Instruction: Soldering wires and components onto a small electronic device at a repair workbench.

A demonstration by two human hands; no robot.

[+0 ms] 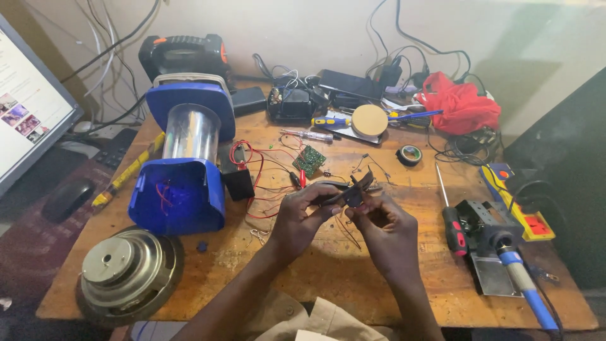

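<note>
My left hand and my right hand meet above the middle of the wooden table. Both pinch a small dark plastic part with thin wires trailing from it. Just beyond my fingers lie a small green circuit board and loose red and black wires. A blue lantern with a clear cylinder lies on its side to the left, its open base showing red wires.
A loudspeaker driver sits at the front left. At right are a red-handled screwdriver, a soldering iron in its stand and a yellow tool. Black tape roll, red cloth, chargers and cables crowd the back. A monitor and mouse stand left.
</note>
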